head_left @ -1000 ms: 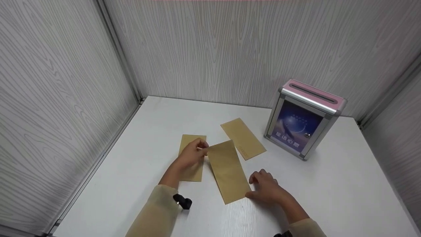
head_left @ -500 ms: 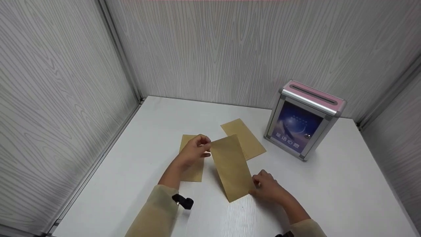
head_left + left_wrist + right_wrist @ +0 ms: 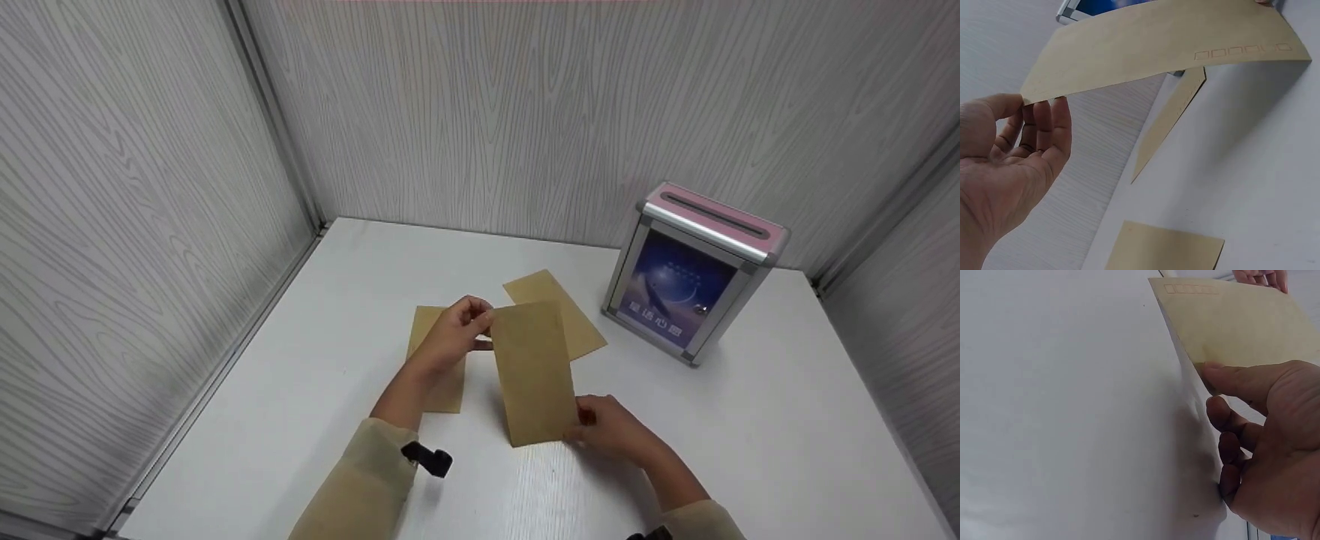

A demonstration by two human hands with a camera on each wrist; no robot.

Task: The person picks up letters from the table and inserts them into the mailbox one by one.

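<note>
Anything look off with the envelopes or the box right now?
Nothing damaged or spilled. The left hand and right hand hold one envelope lifted off the table. Two more envelopes lie flat but askew to each other, one under the left hand, one nearer the box, which stands upright.

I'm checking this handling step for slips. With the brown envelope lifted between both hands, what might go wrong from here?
The left hand pinches only a corner of the lifted envelope, and the right hand holds just its near edge, so it may sag, bend or slip free. Two other envelopes lie close below, one under the left hand and one behind; a drop could land on and shift them. The slotted box stands to the right; a hasty swing might knock it.
</note>
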